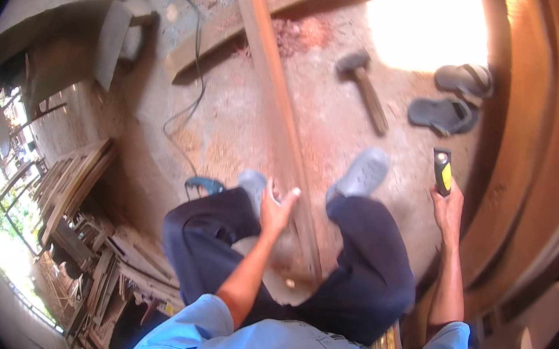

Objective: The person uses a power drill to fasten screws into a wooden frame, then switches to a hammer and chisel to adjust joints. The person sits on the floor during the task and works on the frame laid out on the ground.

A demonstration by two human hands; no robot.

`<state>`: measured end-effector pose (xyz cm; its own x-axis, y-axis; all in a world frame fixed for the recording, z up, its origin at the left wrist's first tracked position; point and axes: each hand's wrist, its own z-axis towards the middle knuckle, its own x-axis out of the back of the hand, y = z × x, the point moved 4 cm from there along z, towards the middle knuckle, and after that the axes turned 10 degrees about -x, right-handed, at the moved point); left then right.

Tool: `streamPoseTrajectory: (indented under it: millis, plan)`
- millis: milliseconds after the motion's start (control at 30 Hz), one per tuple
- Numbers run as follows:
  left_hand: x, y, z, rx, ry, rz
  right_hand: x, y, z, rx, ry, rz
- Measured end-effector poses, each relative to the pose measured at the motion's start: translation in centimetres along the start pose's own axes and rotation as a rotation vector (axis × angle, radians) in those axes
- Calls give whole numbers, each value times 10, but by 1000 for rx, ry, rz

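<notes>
R hand (450, 204) had its grip clenched round a black-and-yellow handheld tool (442, 171), well out to the R. L hand (276, 212) had a loose grip, thumb & fingers apart, by a long reddish-brown wooden beam (274, 84); contact unclear. Dark-headed, wooden-handled hammer (369, 100) lay R of beam.

No words, numbers or brand can be read. Two places bear marks that might carry lettering. Across the chest of the person's light-blue shirt (253, 347) runs a thin dark print (324, 339), a set of fine lines seen at a steep slant and too small to make out. The black handheld tool (440, 164) in the person's right hand (450, 206) bears a bright yellow patch (446, 177) along its side; any lettering on it is too small and blurred to tell.
</notes>
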<state>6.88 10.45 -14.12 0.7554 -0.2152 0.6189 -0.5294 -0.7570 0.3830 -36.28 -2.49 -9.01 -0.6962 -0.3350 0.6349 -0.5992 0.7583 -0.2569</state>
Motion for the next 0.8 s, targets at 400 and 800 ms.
streamPoseTrajectory:
  millis: [400, 800]
  plan:
    - [-38, 15, 90, -204, 20, -402, -160, 54, 70, -194, -49, 457]
    - [5, 94, 176, -511, 95, -532, -176, -1, 108, 127, 121, 274]
